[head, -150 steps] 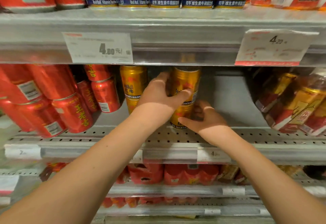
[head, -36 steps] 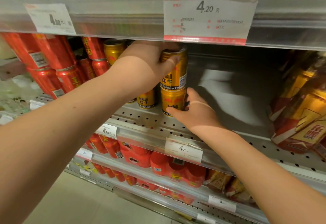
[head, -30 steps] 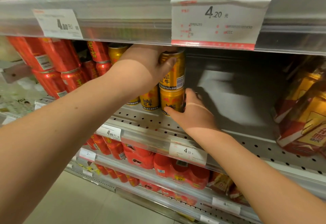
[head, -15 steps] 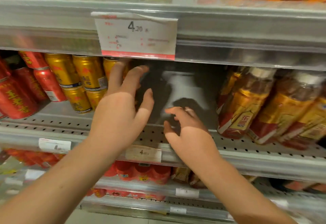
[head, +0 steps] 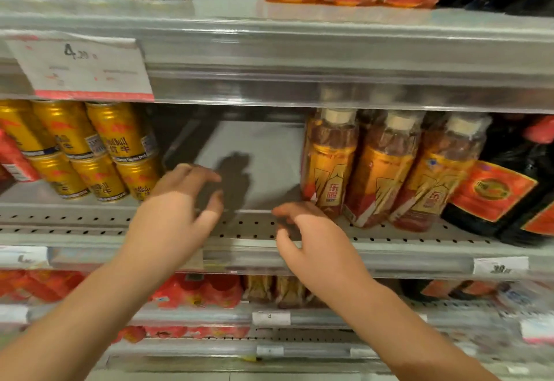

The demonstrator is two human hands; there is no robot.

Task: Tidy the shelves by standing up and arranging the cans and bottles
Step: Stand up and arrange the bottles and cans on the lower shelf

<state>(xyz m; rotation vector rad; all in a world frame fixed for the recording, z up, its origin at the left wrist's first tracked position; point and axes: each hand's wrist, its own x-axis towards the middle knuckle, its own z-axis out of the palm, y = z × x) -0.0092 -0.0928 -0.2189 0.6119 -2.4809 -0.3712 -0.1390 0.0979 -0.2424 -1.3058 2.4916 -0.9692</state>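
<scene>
The left hand (head: 177,215) hangs over the front of the middle shelf (head: 404,238), fingers loosely bent and a little spread, holding nothing. The right hand (head: 314,233) is just to the right of it, also empty, fingers slack and apart, fingertips above the perforated shelf floor. Both are blurred, so whether they touch the shelf cannot be told.

Between and beyond the hands is a bare stretch of shelf. To its left the gold cans (head: 117,152) stand upright, two high, in a close row, labels mostly facing out. That group looks finished. Farther left a few red cans (head: 13,160) show at the edge of view, too cut off to judge.

To the right of the gap the tea bottles (head: 374,170) sit in clear wrap and appear to lean rather than stand square, though the wide lens may exaggerate this. They look like the part left to straighten, and the right hand is near them. Past them, the dark bottles (head: 494,200) also look tilted.

The upper shelf seems orderly; the lower shelves are too blurred to judge.
</scene>
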